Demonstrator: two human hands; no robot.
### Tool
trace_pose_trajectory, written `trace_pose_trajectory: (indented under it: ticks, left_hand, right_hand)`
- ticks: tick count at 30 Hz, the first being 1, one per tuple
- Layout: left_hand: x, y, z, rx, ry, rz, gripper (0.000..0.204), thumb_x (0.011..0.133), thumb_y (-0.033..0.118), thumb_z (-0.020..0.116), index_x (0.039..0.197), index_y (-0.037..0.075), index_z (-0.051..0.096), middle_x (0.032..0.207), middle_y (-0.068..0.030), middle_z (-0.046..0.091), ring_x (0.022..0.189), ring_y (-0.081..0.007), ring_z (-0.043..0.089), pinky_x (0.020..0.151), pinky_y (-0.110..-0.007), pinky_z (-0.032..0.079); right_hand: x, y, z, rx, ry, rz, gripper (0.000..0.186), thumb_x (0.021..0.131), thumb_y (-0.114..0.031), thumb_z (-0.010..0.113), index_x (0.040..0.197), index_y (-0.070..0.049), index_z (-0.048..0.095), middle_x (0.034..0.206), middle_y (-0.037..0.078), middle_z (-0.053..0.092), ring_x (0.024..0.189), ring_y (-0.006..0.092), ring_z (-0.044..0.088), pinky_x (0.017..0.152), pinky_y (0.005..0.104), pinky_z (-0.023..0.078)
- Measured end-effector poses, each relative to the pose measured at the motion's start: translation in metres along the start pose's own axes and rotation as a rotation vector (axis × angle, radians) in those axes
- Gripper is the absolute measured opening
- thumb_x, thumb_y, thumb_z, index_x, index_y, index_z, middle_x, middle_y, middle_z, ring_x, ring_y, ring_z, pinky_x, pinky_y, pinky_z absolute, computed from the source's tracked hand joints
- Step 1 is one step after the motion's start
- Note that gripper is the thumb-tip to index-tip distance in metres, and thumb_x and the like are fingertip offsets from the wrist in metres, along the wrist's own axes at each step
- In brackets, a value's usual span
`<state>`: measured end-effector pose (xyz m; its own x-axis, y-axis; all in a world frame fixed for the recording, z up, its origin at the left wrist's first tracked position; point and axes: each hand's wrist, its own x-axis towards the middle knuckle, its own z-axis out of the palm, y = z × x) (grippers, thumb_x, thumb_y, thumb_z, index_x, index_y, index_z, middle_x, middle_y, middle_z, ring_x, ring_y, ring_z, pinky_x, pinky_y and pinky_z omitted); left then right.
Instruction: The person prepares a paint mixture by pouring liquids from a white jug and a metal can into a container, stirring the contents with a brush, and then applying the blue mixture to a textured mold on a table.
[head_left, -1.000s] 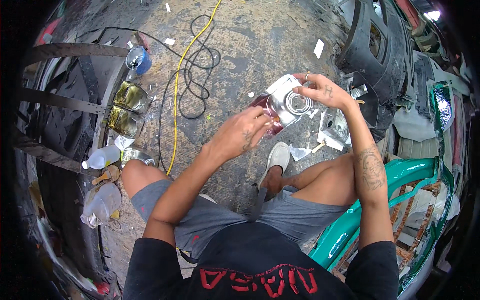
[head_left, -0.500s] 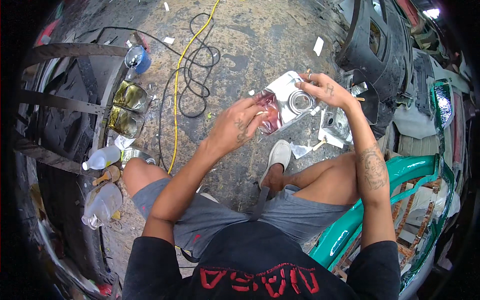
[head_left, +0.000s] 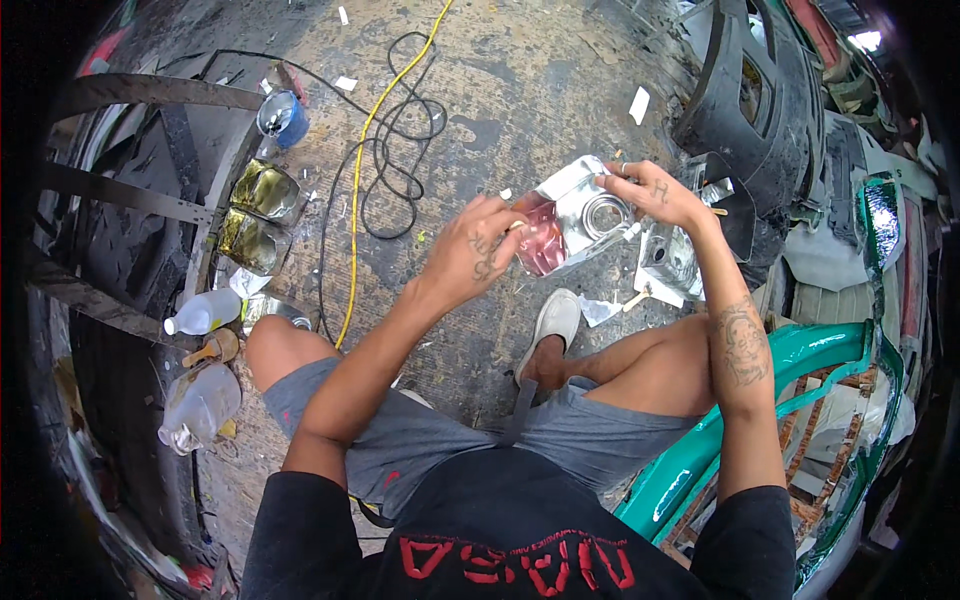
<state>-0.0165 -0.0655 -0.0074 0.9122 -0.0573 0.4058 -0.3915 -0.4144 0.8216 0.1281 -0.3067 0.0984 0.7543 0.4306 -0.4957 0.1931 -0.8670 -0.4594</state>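
Observation:
A shiny rectangular metal can (head_left: pixel 578 186) with a round ringed opening is tilted over the floor in front of me. One side is cut open, and pinkish red (head_left: pixel 543 238) shows inside; I cannot tell if it is liquid or a coating. My right hand (head_left: pixel 655 195) grips the can's far right edge, thumb on top and fingers around the rim. At the cut side, my left hand (head_left: pixel 470 250) is closed in a pinch. A small pale tip, like the end of a thin stick, shows between thumb and fingers; the rest is hidden.
Cut gold-coloured cans (head_left: pixel 265 192), a blue cup (head_left: pixel 283 118) and plastic jugs (head_left: pixel 205 312) line the left. A yellow cable (head_left: pixel 358 190) and black cord cross the floor. Right are another metal can (head_left: pixel 672 262), a black bumper (head_left: pixel 755 95) and a glossy green panel (head_left: pixel 690 470).
The can has tipped slightly, so more of its pinkish interior shows. My left hand has shifted slightly up and left from the cut side; my right hand keeps its grip.

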Motion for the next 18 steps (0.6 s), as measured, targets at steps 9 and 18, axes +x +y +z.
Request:
trace_pose_trajectory:
  ticks: [9, 18]
  left_hand:
    - [-0.002, -0.011, 0.003, -0.159, -0.038, -0.072, 0.015, 0.093, 0.012, 0.063, 0.101, 0.003, 0.072, 0.085, -0.0119, 0.063, 0.077, -0.0296, 0.058, 0.07, -0.038, 0.046]
    - [0.0, -0.013, 0.005, -0.107, -0.131, 0.024, 0.015, 0.091, 0.009, 0.064, 0.104, 0.004, 0.071, 0.089, -0.0121, 0.063, 0.082, -0.0306, 0.058, 0.075, -0.041, 0.048]
  right_hand:
    - [0.003, -0.004, 0.002, 0.05, -0.02, 0.056, 0.065, 0.093, -0.048, 0.06, 0.127, 0.007, 0.062, 0.082, 0.01, 0.065, 0.064, 0.0143, 0.056, 0.058, 0.031, 0.048]
    - [0.002, 0.01, 0.002, 0.013, -0.034, 0.077, 0.069, 0.09, -0.051, 0.06, 0.127, 0.008, 0.061, 0.075, 0.012, 0.066, 0.058, 0.0167, 0.06, 0.056, 0.0334, 0.049]
